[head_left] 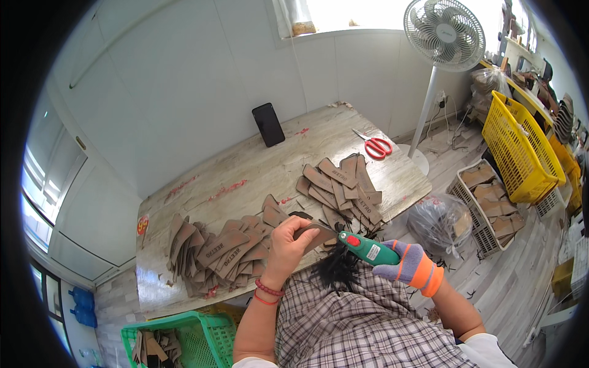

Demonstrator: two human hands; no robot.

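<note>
My bare left hand [286, 246] pinches a flat brown piece [320, 234] between thumb and fingers, just above the table's near edge. In my right hand [410, 268], gloved in grey and orange, is a green handheld power tool [373, 251] with a red button. Its tip meets or nearly meets the piece's right end; contact is hard to tell. Dark scraps [336, 267] lie on my checked apron below the tip. A large heap of brown pieces [221, 253] covers the table left of my hands. A smaller heap [341, 184] lies beyond them.
On the table [178, 205] are red-handled scissors [378, 148] and a propped black phone [268, 124]. A green basket [211, 331] stands at lower left. To the right are a standing fan [445, 34], a clear plastic bag [438, 222], a pale basket [475, 214] and a yellow crate [518, 150].
</note>
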